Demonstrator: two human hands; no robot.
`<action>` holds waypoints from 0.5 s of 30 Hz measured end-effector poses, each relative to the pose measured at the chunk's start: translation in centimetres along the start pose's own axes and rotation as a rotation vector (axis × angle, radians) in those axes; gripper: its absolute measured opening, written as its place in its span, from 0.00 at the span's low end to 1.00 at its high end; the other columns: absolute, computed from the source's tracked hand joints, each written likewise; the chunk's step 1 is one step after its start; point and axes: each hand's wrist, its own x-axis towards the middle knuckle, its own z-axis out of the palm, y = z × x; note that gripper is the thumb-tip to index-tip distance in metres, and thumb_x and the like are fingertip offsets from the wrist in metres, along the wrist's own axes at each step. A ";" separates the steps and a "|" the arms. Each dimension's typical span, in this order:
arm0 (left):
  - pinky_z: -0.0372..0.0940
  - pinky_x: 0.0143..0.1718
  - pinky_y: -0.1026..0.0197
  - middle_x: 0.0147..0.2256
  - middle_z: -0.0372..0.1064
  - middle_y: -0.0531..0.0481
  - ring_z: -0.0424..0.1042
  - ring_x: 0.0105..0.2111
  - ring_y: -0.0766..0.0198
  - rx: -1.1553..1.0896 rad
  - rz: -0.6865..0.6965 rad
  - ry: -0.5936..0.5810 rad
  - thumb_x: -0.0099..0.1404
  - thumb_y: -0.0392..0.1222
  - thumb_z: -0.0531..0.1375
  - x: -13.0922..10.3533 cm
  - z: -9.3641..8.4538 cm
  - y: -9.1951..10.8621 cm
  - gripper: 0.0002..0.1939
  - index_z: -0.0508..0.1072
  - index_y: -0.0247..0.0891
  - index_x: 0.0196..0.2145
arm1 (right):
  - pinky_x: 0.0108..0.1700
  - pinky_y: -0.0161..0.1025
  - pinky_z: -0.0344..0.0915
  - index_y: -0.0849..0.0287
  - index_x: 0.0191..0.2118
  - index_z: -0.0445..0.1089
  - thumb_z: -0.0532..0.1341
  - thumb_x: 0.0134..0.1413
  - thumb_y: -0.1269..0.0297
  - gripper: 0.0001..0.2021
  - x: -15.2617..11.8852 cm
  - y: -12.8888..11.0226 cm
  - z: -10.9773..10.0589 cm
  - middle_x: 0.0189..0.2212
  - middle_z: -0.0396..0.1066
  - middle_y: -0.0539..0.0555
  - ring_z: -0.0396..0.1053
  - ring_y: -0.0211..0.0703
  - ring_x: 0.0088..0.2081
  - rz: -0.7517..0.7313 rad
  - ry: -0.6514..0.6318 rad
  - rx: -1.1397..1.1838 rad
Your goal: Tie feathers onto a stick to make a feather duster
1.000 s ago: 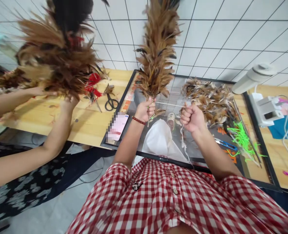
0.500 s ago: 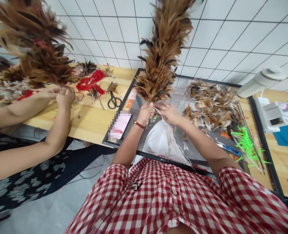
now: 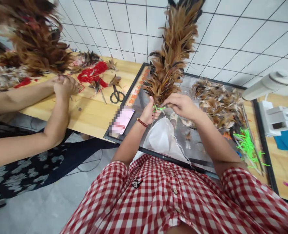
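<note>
A long feather duster of brown and black feathers points up and away from me. My left hand is closed around its narrow base. A bright green cord lies across the fingers of that hand, just below the lowest feathers. My right hand is bent over the right side of the base, its fingertips pinched close to the cord's end. What those fingertips hold is too small to make out. A white cloth with thin strings is below both hands.
Loose feathers fill the right of the black-edged tray, beside green cords. A white bottle and charger stand beyond. To the left are a phone, black scissors, red string and a co-worker's hands.
My right hand has lifted and moved slightly right, its fingers now drawn together. Green cord now shows across my left fingers. The whole view has shifted a little.
</note>
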 end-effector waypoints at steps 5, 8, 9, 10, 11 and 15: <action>0.36 0.13 0.75 0.18 0.49 0.62 0.41 0.13 0.79 0.078 -0.008 -0.054 0.66 0.73 0.51 -0.4 0.3 -0.5 0.32 0.62 0.37 0.28 | 0.41 0.42 0.58 0.59 0.45 0.79 0.54 0.61 0.72 0.17 3.1 -0.3 1.8 0.37 0.74 0.60 0.68 0.49 0.40 0.063 -0.043 -0.286; 0.36 0.15 0.76 0.20 0.51 0.62 0.43 0.13 0.80 0.104 0.020 -0.051 0.66 0.62 0.61 -0.6 0.6 -0.8 0.24 0.61 0.38 0.30 | 0.40 0.43 0.56 0.58 0.44 0.80 0.54 0.63 0.69 0.16 3.2 -0.1 2.0 0.36 0.73 0.60 0.66 0.50 0.39 0.104 -0.059 -0.328; 0.36 0.15 0.76 0.20 0.51 0.63 0.43 0.13 0.80 0.109 0.028 -0.040 0.66 0.59 0.63 -0.7 0.8 -1.0 0.23 0.60 0.38 0.31 | 0.40 0.44 0.56 0.58 0.44 0.80 0.54 0.63 0.68 0.16 3.0 0.0 2.1 0.36 0.72 0.60 0.66 0.50 0.40 0.117 -0.054 -0.316; 0.36 0.15 0.76 0.19 0.51 0.63 0.43 0.13 0.79 0.114 0.037 -0.026 0.68 0.56 0.62 -0.7 0.9 -1.1 0.21 0.60 0.38 0.31 | 0.42 0.45 0.58 0.58 0.44 0.80 0.55 0.63 0.67 0.15 2.7 0.1 2.3 0.37 0.72 0.60 0.66 0.51 0.41 0.138 -0.025 -0.288; 0.36 0.15 0.76 0.19 0.50 0.63 0.43 0.13 0.79 0.119 0.047 -0.010 0.70 0.55 0.60 -0.7 1.0 -1.2 0.20 0.59 0.39 0.31 | 0.44 0.45 0.59 0.58 0.46 0.79 0.55 0.63 0.66 0.15 2.3 0.1 2.6 0.40 0.73 0.61 0.67 0.52 0.43 0.174 0.039 -0.243; 0.37 0.16 0.75 0.18 0.49 0.63 0.43 0.13 0.78 0.151 0.104 0.054 0.76 0.47 0.52 -0.6 1.4 -1.5 0.15 0.60 0.38 0.32 | 0.51 0.46 0.65 0.57 0.55 0.72 0.60 0.62 0.58 0.18 0.0 -0.2 5.1 0.49 0.71 0.60 0.67 0.50 0.50 0.514 0.488 0.242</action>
